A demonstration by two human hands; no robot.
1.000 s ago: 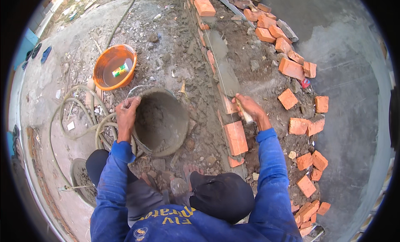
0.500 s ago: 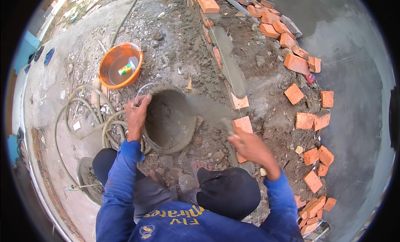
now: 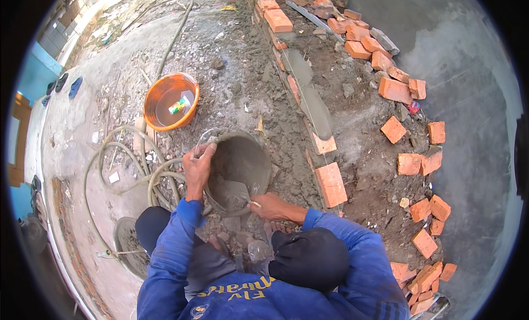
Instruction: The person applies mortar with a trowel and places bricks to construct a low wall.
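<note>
My left hand (image 3: 199, 168) is closed on the rim of a dark mortar bucket (image 3: 269, 164), between my knees and the wall line. In my right hand (image 3: 271, 206) is a trowel (image 3: 230, 194), its blade down inside the bucket near the side closest to me. Wet grey mortar (image 3: 239, 157) coats the bucket's inside; how deep it lies I cannot tell. Right of the bucket runs a low brick course, with a smooth strip of mortar (image 3: 312, 97) on top. Nearer me on that line lies an orange brick (image 3: 330, 185), beside a taut string.
An orange basin (image 3: 165, 125) with water and a small packet stands beyond the bucket. A coiled hose (image 3: 91, 174) and a round pan (image 3: 122, 245) lie to the left. Loose bricks (image 3: 394, 130) are scattered along the right, beside a grey cement floor (image 3: 468, 154).
My right hand and the trowel have swung left from above the brick line into the bucket. My left hand stays on the rim. The whole view has shifted slightly.
</note>
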